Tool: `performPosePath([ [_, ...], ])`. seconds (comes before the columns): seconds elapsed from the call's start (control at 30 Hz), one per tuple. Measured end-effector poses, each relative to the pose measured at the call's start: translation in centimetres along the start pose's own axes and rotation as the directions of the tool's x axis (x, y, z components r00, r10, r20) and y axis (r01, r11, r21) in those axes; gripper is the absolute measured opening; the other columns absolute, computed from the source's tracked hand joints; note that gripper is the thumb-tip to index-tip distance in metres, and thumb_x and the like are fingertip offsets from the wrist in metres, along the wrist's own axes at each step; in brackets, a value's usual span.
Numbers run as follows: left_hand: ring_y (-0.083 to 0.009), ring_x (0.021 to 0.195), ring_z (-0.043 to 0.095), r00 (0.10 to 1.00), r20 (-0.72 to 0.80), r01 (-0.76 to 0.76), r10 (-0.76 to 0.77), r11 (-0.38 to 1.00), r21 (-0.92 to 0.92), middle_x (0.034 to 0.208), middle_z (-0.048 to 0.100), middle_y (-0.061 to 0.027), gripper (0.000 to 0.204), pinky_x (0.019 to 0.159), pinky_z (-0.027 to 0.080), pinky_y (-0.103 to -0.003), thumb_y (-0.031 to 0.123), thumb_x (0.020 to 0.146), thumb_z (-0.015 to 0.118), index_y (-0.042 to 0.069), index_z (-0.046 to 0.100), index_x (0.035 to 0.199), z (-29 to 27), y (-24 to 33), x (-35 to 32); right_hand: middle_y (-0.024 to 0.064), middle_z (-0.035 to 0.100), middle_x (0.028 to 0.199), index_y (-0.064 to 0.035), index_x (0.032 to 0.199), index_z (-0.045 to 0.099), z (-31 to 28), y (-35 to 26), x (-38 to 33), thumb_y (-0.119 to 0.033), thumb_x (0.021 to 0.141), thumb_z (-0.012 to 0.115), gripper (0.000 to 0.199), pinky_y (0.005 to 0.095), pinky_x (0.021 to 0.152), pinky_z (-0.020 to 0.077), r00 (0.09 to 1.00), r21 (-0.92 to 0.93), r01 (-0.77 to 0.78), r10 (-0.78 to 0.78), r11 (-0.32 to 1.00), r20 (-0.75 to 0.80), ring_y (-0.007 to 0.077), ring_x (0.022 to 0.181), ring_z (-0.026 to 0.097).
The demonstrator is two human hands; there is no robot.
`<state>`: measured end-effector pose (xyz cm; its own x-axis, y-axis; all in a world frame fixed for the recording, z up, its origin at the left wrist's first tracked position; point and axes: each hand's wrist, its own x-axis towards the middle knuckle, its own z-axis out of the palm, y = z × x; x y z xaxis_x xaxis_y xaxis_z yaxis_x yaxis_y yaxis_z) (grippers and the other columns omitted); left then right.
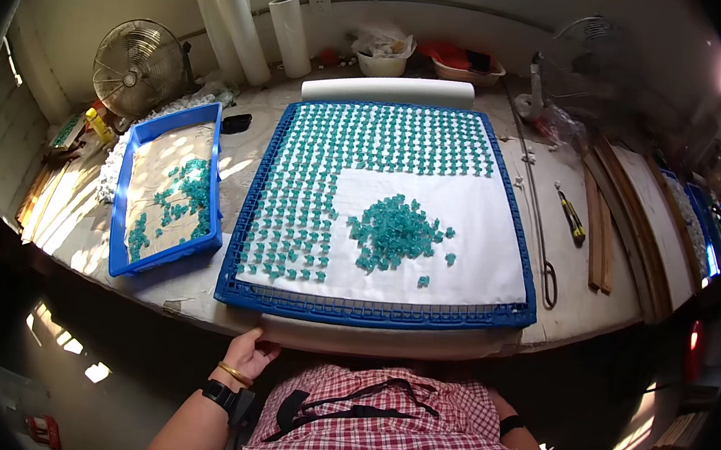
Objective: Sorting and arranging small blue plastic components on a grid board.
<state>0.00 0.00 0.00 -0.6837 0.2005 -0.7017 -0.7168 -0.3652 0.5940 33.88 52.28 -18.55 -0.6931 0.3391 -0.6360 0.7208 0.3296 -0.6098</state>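
small teal pieces (396, 233) heaped on white sheet (489, 237) in blue tray (374, 313); others rowed along far, left sides.

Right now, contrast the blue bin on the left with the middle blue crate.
The bin is narrower; the crate, larger and squarer. The bin has a tan floor; the crate, a white sheet. The bin's teal pieces lie scattered; the crate's form rows and a pile. Both are blue.

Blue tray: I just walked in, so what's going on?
The person's left hand looks empty by the edge of the pale table; the right hand is hidden. On a white sheet in the blue plastic tray, small teal pieces sit in rows along the far and left sides, a loose heap beside them.
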Motion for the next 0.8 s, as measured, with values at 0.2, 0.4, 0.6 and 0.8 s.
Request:
performPosePath([
  [0.2,-0.0166,0.087,0.059,0.892,-0.174,-0.404,0.417,0.908,0.108,0.099,0.060,-0.0041,0.022,0.081,0.052,-0.035,0.031,0.106,0.064,0.012,0.056,0.113,-3.3,1.1,-4.2,0.0188,0.077,0.112,-0.0028,0.122,0.073,-4.7,-7.7,-9.9,-0.036,0.098,0.067,0.042,0.0403,0.088,0.0559,0.993,-0.369,0.083,-0.107,0.926,-0.044,0.0315,0.104,0.073],
  [0.4,-0.0153,0.117,0.056,0.522,-0.027,-0.796,0.852,0.499,0.344,0.129,0.059,-0.0067,0.038,0.106,0.043,-0.035,0.035,0.109,0.057,0.007,0.051,0.135,-5.2,5.5,-1.0,0.0083,0.074,0.100,0.0002,0.117,0.068,-11.7,-17.8,-19.3,-0.024,0.106,0.063,0.027,0.0273,0.079,0.0563,0.960,0.505,0.265,-0.275,0.821,-0.056,0.0156,0.088,0.073],
  [0.6,-0.0180,0.126,0.056,0.614,0.072,-0.759,0.786,0.563,0.325,0.137,0.061,-0.0069,0.050,0.109,0.041,-0.032,0.037,0.113,0.047,0.004,0.047,0.150,-2.6,5.3,1.8,0.0060,0.073,0.098,-0.0016,0.118,0.068,-16.1,-24.8,-19.1,-0.019,0.107,0.061,0.022,0.0274,0.080,0.0539,0.874,0.435,0.482,-0.383,0.760,-0.299,0.0142,0.089,0.070],
  [0.8,-0.0164,0.115,0.059,0.436,0.149,-0.783,0.888,0.293,0.549,0.125,0.064,-0.0080,0.035,0.104,0.046,-0.033,0.026,0.115,0.042,0.002,0.058,0.134,-5.2,6.3,3.7,0.0026,0.070,0.092,-0.0005,0.110,0.070,-16.4,-34.1,-14.8,-0.014,0.105,0.063,0.017,0.0247,0.077,0.0528,0.762,0.226,0.618,-0.503,0.753,-0.408,0.0095,0.082,0.064],
])
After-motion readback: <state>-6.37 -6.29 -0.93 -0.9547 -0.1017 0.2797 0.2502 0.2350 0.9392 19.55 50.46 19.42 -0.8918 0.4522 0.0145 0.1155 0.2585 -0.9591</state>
